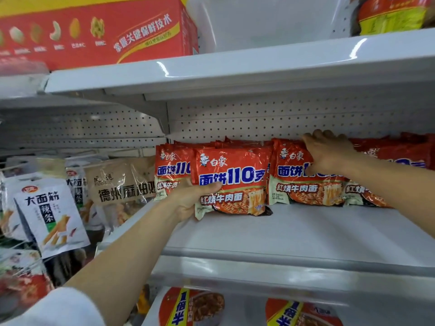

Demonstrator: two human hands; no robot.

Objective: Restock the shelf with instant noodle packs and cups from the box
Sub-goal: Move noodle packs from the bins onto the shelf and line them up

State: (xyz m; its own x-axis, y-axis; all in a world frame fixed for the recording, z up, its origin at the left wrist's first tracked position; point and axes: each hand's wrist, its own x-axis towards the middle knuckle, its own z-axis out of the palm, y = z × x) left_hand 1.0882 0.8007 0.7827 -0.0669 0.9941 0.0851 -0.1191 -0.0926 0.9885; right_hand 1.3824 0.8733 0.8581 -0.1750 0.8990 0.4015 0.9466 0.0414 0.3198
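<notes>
Shelf (294,234): white metal, pegboard back; its front half is bare, and the noodle packs stand only along the rear.
Row of packs (313,182): red beef-noodle packs standing upright on their bottom edges, faces forward, running left to right across the back of the shelf.
Loose pack (231,182): upright, long axis across the shelf, standing in front of the row and overlapping the leftmost pack (so nearer the shelf front than its neighbours).
Left hand (190,200): holds the loose pack by its lower left corner, thumb laid across the front face, fingers hidden behind; the grip is pinched on that pack.
Right hand (328,154): reaches over the top edge of the row further right, fingers curled behind a pack and thumb on its front face, so its grip is clamped on the row, not the loose pack.
Key relation: the slot for the loose pack lies behind and a little right of the left hand, between the leftmost pack and the one the right hand holds; the left hand is nearer.
Next move, as I judge it: push the pack straight back, kept upright, while the right hand steadies the row.
Cups (191,307): on the shelf below, lids showing.
</notes>
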